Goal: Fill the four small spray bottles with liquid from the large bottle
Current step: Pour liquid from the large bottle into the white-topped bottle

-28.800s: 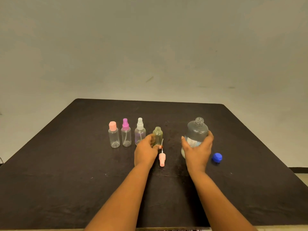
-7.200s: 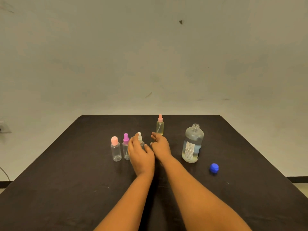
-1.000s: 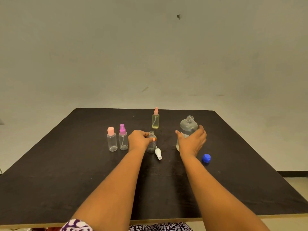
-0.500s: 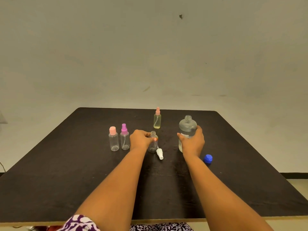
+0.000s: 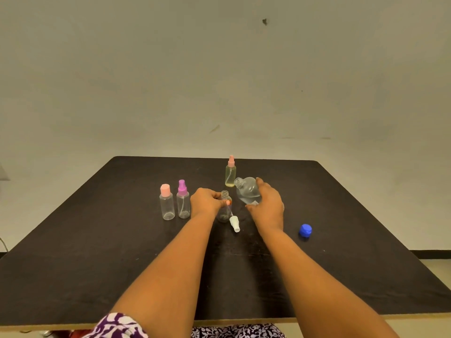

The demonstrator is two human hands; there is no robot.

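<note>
Both hands are clamped on bottles just below the middle of the frame. The left hand (image 5: 206,203) curls round the open small bottle (image 5: 224,214), holding it upright on the desk (image 5: 97,252). The right hand (image 5: 268,207) grips the large bottle (image 5: 246,191) by its lower body and holds it tipped.

The large bottle's long axis slants from the palm at the lower right up to the neck at the upper left. Its uncapped mouth sits above the small bottle's neck and just to the right of it. The two openings are near but not lined up, and no liquid can be seen crossing between them. By my reading the pour has not begun. The next move depends on bringing that mouth left and down over the narrow neck while the left hand steadies the target. The right hand is the one that has to travel. A small opening under a wide one makes a spill on the desk likely if the tilt comes too fast.

The white spray top (image 5: 234,223) lies on its side touching the foot of the open bottle. A blue cap (image 5: 305,231) rests well to the right. Further up the frame stands a small bottle with yellowish liquid (image 5: 230,175), closed by a pink sprayer. To the left stand a pink-capped bottle (image 5: 167,206) and a purple-topped bottle (image 5: 183,203), side by side, closed and apparently empty.
</note>
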